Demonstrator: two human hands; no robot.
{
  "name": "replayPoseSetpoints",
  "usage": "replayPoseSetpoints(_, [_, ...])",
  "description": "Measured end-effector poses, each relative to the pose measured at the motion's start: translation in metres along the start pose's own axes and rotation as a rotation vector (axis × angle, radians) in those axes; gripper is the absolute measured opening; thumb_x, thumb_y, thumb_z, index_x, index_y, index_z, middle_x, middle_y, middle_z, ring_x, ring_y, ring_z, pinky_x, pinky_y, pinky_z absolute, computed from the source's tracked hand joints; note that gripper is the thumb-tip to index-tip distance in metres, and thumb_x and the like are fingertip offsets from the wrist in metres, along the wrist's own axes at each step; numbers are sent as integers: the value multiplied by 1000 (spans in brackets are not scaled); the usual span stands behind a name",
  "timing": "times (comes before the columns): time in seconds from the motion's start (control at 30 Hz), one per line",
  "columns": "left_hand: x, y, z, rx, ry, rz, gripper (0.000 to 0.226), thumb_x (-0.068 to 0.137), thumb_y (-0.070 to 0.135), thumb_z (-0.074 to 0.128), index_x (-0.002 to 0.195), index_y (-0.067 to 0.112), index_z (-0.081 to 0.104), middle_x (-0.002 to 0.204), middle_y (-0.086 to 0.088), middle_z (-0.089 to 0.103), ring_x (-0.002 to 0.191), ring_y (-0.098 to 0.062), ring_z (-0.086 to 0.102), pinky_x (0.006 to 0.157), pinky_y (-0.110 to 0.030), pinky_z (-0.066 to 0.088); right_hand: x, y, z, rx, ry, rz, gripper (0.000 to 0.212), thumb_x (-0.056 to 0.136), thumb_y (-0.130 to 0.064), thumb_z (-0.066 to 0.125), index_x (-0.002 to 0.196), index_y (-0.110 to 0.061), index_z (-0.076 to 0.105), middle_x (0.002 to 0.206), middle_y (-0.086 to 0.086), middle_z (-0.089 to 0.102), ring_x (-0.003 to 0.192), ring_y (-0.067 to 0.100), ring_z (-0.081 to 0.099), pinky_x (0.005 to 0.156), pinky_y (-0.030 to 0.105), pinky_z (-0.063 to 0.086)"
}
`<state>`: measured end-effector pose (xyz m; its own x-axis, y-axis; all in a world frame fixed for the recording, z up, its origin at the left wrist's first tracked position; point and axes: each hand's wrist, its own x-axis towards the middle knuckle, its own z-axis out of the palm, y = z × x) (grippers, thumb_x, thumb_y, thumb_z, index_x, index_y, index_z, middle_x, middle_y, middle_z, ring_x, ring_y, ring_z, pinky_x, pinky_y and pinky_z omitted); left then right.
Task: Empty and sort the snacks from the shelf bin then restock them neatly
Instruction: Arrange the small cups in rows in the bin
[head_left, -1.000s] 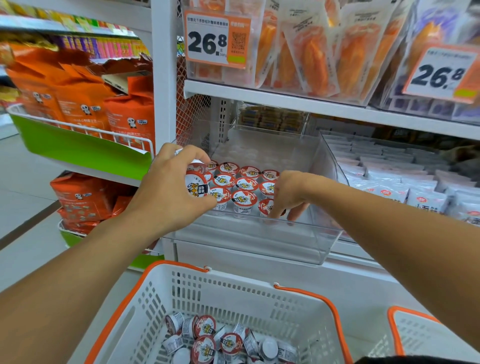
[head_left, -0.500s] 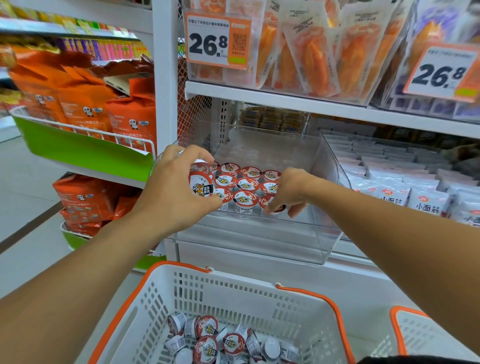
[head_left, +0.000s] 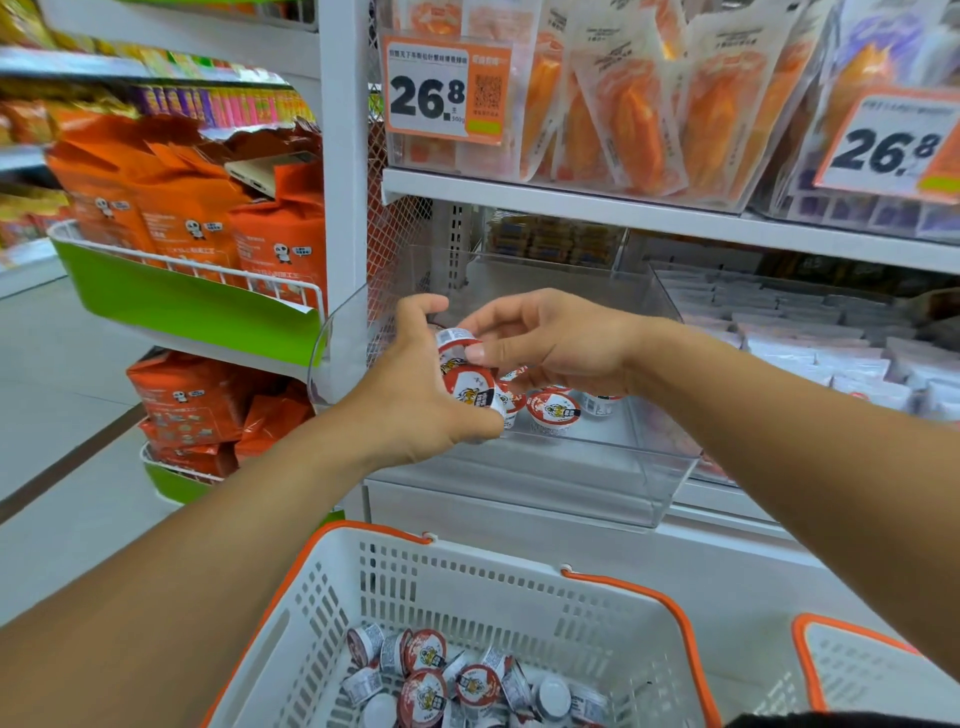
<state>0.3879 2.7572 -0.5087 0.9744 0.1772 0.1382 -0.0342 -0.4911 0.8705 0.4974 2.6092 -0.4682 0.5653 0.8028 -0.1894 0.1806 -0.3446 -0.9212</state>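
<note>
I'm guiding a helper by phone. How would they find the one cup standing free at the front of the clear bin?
Find the clear bin on the white shelf under the left 26.8 price tag. At its front, just right of the left hand holding cups, stands a cup with a red lid. Unlike its neighbours, no hand touches or covers it.

We see open room in the bin's (head_left: 670, 467) rear half; the shelf (head_left: 623, 205) above limits headroom, cups (head_left: 553, 410) crowd its front.

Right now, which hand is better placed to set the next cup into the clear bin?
Probably the right hand: it pinches the top cup of the stack and reaches over the clear bin. The left hand is occupied gripping the remaining cups.
</note>
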Motion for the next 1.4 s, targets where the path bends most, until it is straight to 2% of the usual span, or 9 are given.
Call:
replayPoseSetpoints(0.17, [-1,5,3,1,15,-35,109,65,12,87,148,31,18,129,6,51,96,-13,65,74,-25,55,5,4,-19,-107,294,-12,15,93,-19,69,93,-3,72,73,7,67,66,15,60,63,27,52])
replayPoseSetpoints(0.23, [-2,4,1,135,93,10,83,65,17,89,133,25,42,122,6,56,91,-7,62,69,-15,50,3,4,-47,-513,407,110,18,90,-24,73,90,-6,75,73,6,71,63,16,63,64,30,57])
replayPoseSetpoints(0.3, [-3,4,-4,274,193,67,59,62,20,91,110,25,56,107,6,62,81,-2,59,58,-11,42,1,8,-68,-877,302,381,25,84,-23,79,98,-3,75,83,10,73,60,18,66,58,27,60])
replayPoseSetpoints(0.43, [-3,-2,-8,321,243,115,50,59,22,93,98,27,62,103,4,66,83,-8,63,60,-16,49,5,26,-74,-1059,94,718,37,86,-18,77,110,7,67,99,20,72,61,21,65,61,27,59])
replayPoseSetpoints(0.53, [-3,-5,-8,309,236,117,52,60,21,93,103,27,65,103,3,68,84,-8,65,65,-19,53,12,37,-72,-1045,92,743,31,87,-10,75,109,11,66,97,20,74,64,22,72,76,34,62])
replayPoseSetpoints(0.67, [-3,-4,-8,301,219,89,63,60,23,93,112,29,58,100,8,64,81,2,58,61,-12,46,11,38,-66,-1220,132,678,27,80,-13,82,94,5,68,79,11,75,66,21,75,70,35,63])
replayPoseSetpoints(0.8, [-3,-5,-8,299,212,94,59,61,21,93,107,29,58,97,11,60,80,4,56,60,-10,42,6,31,-59,-1275,66,646,49,66,-31,92,79,-7,51,78,8,69,62,21,73,70,39,63])
replayPoseSetpoints(0.97, [-4,-6,-7,303,199,100,57,61,22,93,107,29,58,97,12,59,79,4,55,60,-10,40,7,45,-54,-1382,-1,655,68,63,-39,92,111,-5,58,91,7,71,73,21,73,75,36,63])
replayPoseSetpoints(1.4, [-2,-11,-9,314,217,128,57,63,22,92,112,28,63,108,6,63,87,-6,60,62,-11,44,3,36,-53,-1356,-1,611,46,70,-42,87,87,-9,60,80,4,70,68,17,71,72,31,62])
